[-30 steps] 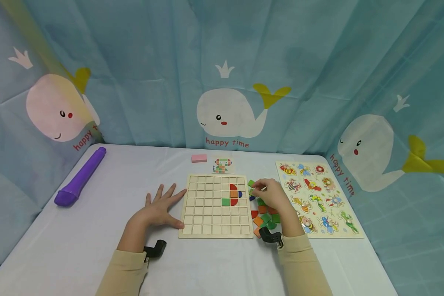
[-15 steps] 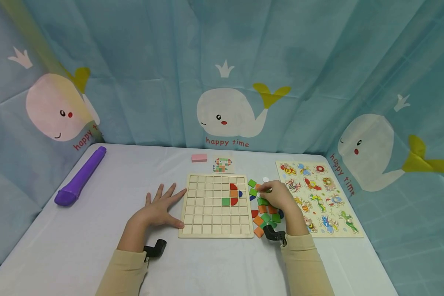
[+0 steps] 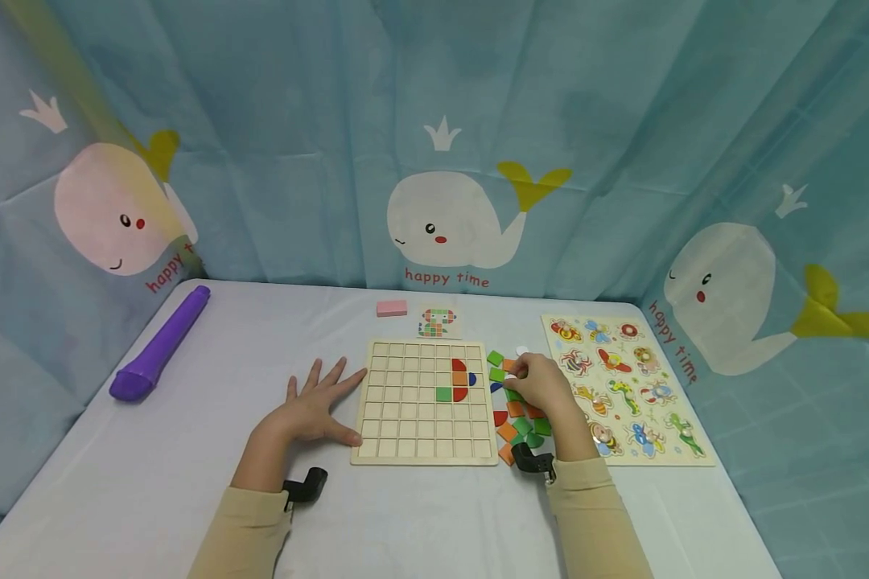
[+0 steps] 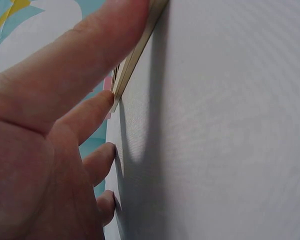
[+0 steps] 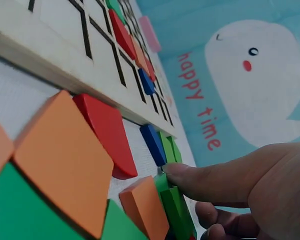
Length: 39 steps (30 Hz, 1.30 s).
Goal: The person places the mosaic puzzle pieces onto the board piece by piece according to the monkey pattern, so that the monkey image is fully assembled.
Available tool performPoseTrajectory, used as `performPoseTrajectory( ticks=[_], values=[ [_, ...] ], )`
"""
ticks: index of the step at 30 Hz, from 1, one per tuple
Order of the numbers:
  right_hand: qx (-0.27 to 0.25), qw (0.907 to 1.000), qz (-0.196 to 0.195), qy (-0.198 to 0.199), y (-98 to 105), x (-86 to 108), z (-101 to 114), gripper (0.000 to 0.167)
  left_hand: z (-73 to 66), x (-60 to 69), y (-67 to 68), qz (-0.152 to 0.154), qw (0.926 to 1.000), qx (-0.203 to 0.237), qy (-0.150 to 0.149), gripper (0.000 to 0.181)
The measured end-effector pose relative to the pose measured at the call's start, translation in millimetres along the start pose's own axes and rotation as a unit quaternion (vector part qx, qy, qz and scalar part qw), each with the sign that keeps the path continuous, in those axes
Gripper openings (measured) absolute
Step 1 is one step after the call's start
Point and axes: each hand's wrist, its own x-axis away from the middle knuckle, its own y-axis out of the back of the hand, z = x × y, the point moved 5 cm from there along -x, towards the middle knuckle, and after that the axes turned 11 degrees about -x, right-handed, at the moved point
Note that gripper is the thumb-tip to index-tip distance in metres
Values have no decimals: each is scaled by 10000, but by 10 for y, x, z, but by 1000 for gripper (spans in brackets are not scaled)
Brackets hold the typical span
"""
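Observation:
The wooden grid board (image 3: 405, 418) lies flat with a few coloured pieces in its cells: red half-rounds (image 3: 459, 394), an orange square (image 3: 459, 379), a green square (image 3: 444, 394) and a blue half-round (image 3: 472, 379). My left hand (image 3: 311, 414) is spread out, thumb and index fingertip touching the board's left edge. My right hand (image 3: 546, 386) is over the loose pile beside the board, fingers bent. In the right wrist view its thumb (image 5: 215, 180) reaches down among green pieces (image 5: 177, 212) near a blue piece (image 5: 153, 145). Whether a piece is pinched is hidden.
A small pattern card (image 3: 438, 322) and a pink block (image 3: 392, 308) lie behind the board. An insect picture board (image 3: 666, 402) is at the right, close to my right forearm. A purple microphone-shaped object (image 3: 161, 346) lies far left.
My right hand has shifted right and slightly nearer, from the green pieces by the board's corner to the middle of the pile. The left hand stays put.

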Motion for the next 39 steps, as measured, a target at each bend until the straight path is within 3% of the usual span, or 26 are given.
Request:
performPoseTrajectory(
  ticks=[7, 14, 22, 25, 30, 39],
  values=[
    [-176, 9998, -5, 103, 14, -10, 19, 22, 9, -12, 0, -9, 10000, 12, 1, 123],
    [-704, 9973, 21, 218, 54, 8, 64, 21, 0, -19, -13, -6, 10000, -28, -4, 123],
    [-1287, 9904, -145, 482, 9, 44, 233, 20, -15, -4, 0, -42, 10000, -52, 24, 122],
    [-1448, 9875, 1, 619, -48, 69, 308, 20, -15, 4, 5, -40, 10000, -40, 21, 122],
    [-1462, 9849, 254, 890, -148, 86, 403, 19, -13, 7, 9, -35, 10000, -5, 28, 122],
    [-1378, 9860, 203, 920, -279, 108, 496, 23, -5, -7, -2, -57, 10000, -30, -36, 122]
  ],
)
